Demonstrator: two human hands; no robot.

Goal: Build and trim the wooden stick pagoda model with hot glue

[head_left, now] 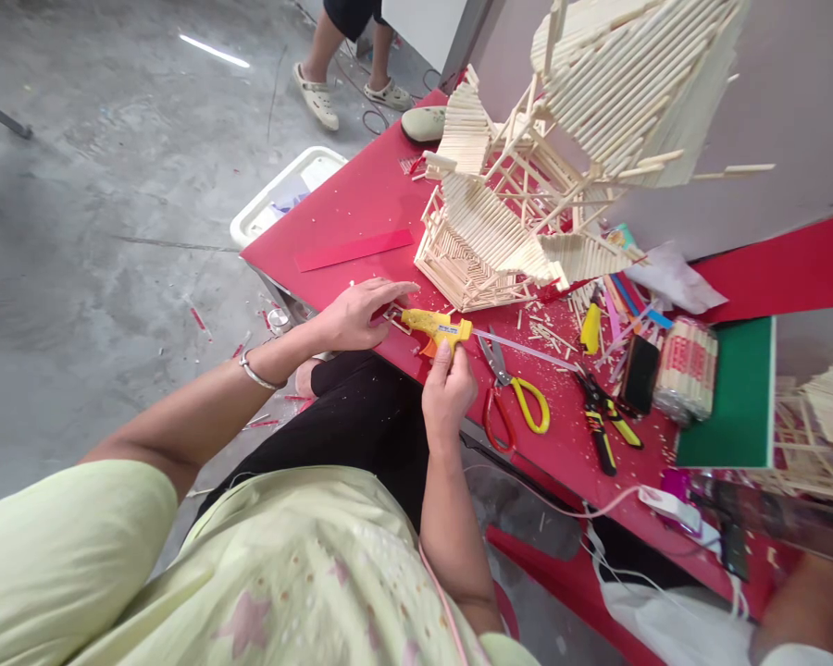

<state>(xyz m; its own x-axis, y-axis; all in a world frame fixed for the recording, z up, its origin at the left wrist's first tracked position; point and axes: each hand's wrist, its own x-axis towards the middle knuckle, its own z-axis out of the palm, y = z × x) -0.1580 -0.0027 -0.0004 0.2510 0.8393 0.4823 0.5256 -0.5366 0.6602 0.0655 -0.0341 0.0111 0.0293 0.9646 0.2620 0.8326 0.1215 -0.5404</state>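
My right hand is closed on a yellow glue gun with an orange trigger, thumb against its rear underside. A long clear glue stick sticks out of the gun's back end. Just left of the nozzle is my left hand, its fingers bent round a small pale piece that I cannot make out clearly. Beyond both hands stands a model building made of thin wooden sticks, with slatted, upswept roofs. Pliers with red and yellow handles lie to the right of my right hand.
On the red table are a red strip, black-and-yellow cutters, a black phone, bundled sticks and a green board. A pink cable runs below. Another person's arm is at lower right; someone's legs stand behind.
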